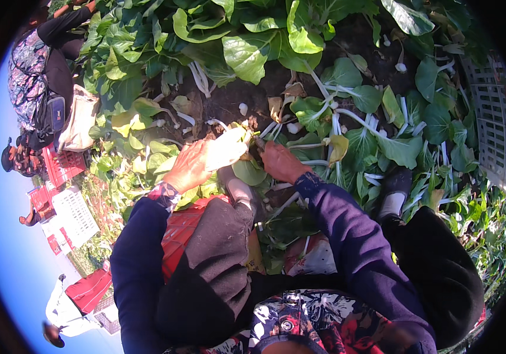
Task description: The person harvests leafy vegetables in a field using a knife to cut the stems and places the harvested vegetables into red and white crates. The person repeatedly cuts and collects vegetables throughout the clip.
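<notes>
My left hand [189, 166] is shut around a head of bok choy [225, 148], whose thick white stalks are glaring in the sun. Its root end points toward my right hand [281, 161]. The right fist grips a small tool [259, 142], perhaps a knife; most of it is hidden by my fingers. Below the hands a loose green leaf [249, 171] hangs by my shoe. Cut leaves with white stems [368, 132] lie thickly to the right, and a white root stub [294, 128] rests on the dark soil [257, 99].
Uncut leafy plants [253, 48] stand ahead. A red plastic crate [184, 234] sits beside my left leg, and a pale slatted crate [494, 119] is at the far right. Other people work at left, one in a floral top [27, 84], near red [63, 166] and white crates [76, 212].
</notes>
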Demonstrator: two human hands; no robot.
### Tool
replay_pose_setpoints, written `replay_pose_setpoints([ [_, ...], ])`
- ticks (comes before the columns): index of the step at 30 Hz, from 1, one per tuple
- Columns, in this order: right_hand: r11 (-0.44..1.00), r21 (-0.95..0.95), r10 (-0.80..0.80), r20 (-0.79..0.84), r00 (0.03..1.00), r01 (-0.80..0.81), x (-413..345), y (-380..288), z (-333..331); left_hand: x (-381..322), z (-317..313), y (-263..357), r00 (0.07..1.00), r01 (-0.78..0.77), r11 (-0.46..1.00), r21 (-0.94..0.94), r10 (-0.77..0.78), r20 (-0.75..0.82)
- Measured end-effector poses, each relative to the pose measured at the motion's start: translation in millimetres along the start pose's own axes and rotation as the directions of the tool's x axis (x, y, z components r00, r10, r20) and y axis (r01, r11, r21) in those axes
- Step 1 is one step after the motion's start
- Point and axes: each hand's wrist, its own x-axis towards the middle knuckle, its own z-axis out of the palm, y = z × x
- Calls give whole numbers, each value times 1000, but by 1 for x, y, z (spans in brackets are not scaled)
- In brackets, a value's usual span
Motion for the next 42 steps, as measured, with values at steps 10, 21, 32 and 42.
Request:
replay_pose_setpoints([
  [10, 650, 696, 424, 3, 906, -307, -4, -10, -77, 140, -119, 47, 961, -90, 922, 377, -19, 277],
  [21, 939, 310, 125, 94, 988, -148, 105, -20, -73, 77, -19, -53, 987, -70, 855, 514, 133, -87],
  [32, 994, 52, -95, 85, 992, 91, 140, 14, -36, 86, -16, -73, 953, -38, 903, 428, 161, -255],
  [42, 878, 315, 327, 154, 933, -360, 69, 0, -60, 51, -81, -33, 959, -232, 825, 515, 283, -20],
])
